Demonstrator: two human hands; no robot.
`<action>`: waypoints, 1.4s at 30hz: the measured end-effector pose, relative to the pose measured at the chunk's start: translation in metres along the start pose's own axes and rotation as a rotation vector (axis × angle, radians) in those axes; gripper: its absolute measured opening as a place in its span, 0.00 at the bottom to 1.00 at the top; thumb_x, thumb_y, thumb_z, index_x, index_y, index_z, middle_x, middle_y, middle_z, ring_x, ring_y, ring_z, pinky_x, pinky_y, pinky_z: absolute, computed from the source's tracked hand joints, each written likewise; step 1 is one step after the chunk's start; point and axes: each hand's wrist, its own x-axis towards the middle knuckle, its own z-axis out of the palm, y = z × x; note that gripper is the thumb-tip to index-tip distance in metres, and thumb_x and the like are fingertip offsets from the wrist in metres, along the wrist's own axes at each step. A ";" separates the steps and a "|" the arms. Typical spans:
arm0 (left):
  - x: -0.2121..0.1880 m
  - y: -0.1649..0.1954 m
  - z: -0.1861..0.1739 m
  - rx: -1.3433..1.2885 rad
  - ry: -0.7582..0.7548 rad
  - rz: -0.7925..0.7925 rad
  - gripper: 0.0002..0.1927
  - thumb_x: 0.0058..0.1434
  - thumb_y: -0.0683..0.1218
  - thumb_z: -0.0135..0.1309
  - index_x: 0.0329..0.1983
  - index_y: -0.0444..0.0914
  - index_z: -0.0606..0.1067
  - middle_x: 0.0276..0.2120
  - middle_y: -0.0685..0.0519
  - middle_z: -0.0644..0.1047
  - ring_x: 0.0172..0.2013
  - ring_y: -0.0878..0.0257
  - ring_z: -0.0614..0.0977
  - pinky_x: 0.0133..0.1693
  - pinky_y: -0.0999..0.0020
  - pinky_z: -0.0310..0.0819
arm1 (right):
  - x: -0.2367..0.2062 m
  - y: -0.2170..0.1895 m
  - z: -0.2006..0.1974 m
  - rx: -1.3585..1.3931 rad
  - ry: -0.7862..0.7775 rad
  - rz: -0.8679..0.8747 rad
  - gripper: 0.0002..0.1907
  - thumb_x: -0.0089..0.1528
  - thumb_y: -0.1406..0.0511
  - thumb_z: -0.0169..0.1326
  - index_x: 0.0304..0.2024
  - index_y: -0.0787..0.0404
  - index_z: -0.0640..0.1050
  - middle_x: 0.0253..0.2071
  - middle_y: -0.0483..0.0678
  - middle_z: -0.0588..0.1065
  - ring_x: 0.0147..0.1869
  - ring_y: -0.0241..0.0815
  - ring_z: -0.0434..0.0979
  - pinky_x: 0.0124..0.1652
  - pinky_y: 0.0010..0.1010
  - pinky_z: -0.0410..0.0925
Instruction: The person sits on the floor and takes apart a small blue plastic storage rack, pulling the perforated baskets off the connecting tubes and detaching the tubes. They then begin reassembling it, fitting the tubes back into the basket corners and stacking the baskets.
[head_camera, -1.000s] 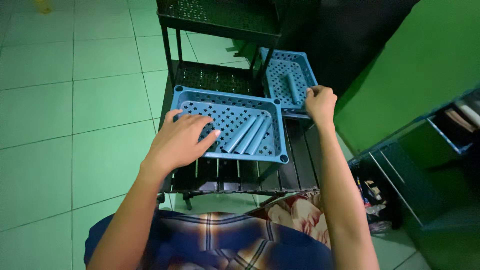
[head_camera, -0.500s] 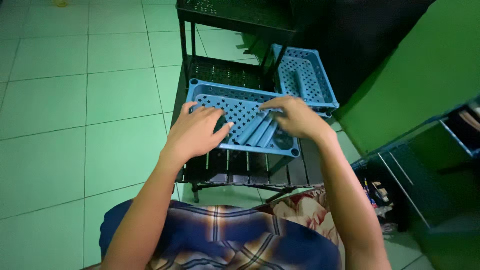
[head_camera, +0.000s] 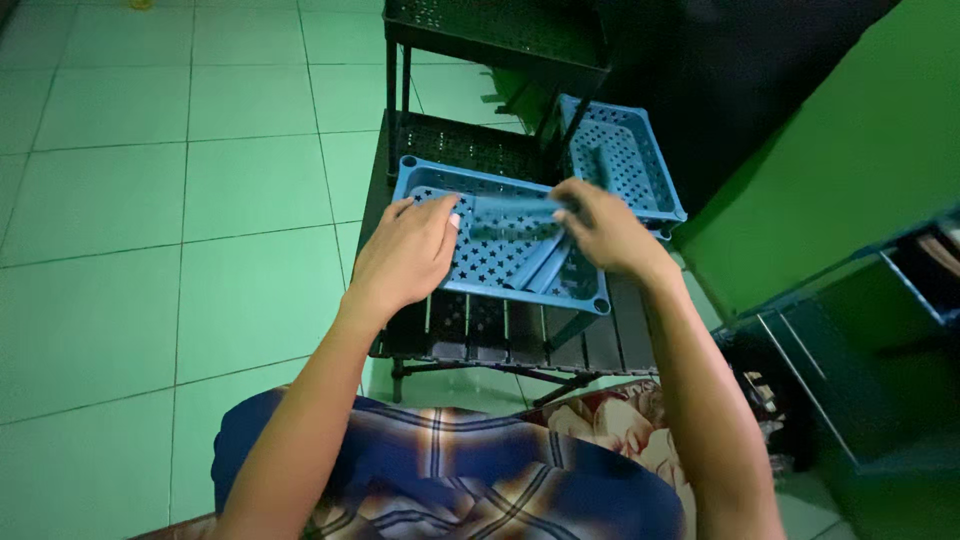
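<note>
Blue bar (head_camera: 510, 207) between both hands' grip (head_camera: 405, 250) (head_camera: 605, 228); blue tray (head_camera: 500, 270) beneath

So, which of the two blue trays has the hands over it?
The nearer blue star-holed tray on the low black table. The left hand and right hand hold a blue bar over it; the farther blue tray lies untouched behind.

Pale square-tiled floor (head_camera: 150, 200) under greenish light; a plain green wall (head_camera: 850, 150) at right, with a dark perforated metal rack (head_camera: 500, 30) standing behind.
</note>
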 end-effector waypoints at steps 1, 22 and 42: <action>-0.001 -0.002 0.001 -0.019 0.003 0.001 0.22 0.69 0.47 0.41 0.61 0.32 0.71 0.47 0.39 0.79 0.51 0.44 0.78 0.63 0.47 0.59 | -0.001 0.001 -0.003 0.127 0.046 -0.016 0.15 0.69 0.63 0.51 0.57 0.59 0.74 0.48 0.51 0.79 0.48 0.47 0.79 0.48 0.37 0.70; -0.019 0.007 -0.011 0.087 -0.066 -0.004 0.23 0.63 0.47 0.46 0.59 0.34 0.73 0.54 0.43 0.78 0.53 0.47 0.78 0.66 0.50 0.54 | -0.022 0.098 -0.022 0.690 0.483 0.344 0.16 0.70 0.60 0.61 0.50 0.68 0.82 0.38 0.52 0.78 0.35 0.36 0.70 0.34 0.27 0.61; -0.033 0.016 -0.025 0.074 -0.075 -0.041 0.22 0.62 0.46 0.47 0.58 0.34 0.74 0.51 0.44 0.80 0.50 0.49 0.79 0.67 0.51 0.54 | -0.013 0.071 0.005 0.089 0.682 0.025 0.07 0.67 0.66 0.56 0.45 0.60 0.83 0.42 0.54 0.82 0.46 0.48 0.84 0.48 0.40 0.75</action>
